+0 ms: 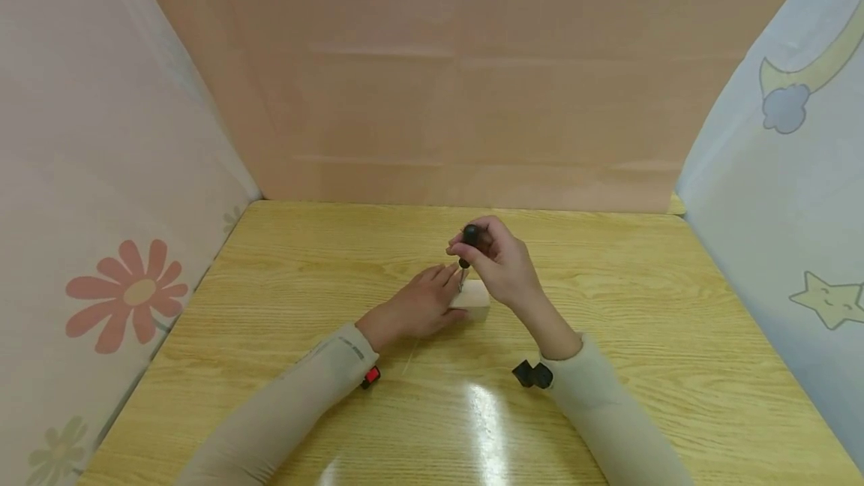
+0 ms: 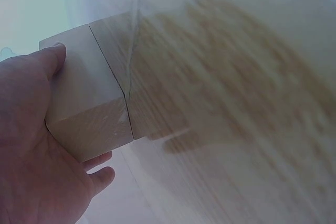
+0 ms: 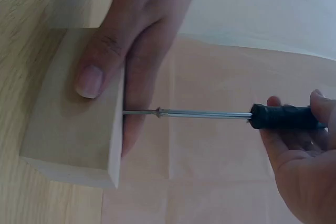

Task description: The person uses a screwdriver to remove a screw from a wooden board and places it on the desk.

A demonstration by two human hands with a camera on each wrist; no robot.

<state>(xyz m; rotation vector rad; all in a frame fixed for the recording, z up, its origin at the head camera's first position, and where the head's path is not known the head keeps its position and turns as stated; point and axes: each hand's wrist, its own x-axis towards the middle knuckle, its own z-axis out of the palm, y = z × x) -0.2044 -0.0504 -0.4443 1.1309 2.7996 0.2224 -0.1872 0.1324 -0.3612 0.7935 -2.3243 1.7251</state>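
A pale wooden block (image 1: 478, 295) rests on the table. My left hand (image 1: 420, 304) grips it, the thumb (image 3: 92, 80) along one side and the fingers around the opposite side. From the block's top face a thin screw (image 3: 140, 112) stands out. Above it, my right hand (image 1: 509, 265) holds a screwdriver (image 3: 205, 114) by its black handle (image 3: 286, 117). The metal shaft points down at the block, its tip right at the screw's head. In the left wrist view the block (image 2: 86, 80) shows with the left thumb pressed on it.
The wood-grain table (image 1: 290, 268) extends around both hands. A tan sheet (image 1: 459, 96) hangs behind it, with patterned sheets at both sides. A thin pale strand (image 1: 408, 358) shows below the left hand. Small black devices sit at the wrists, the left one partly red (image 1: 371, 376).
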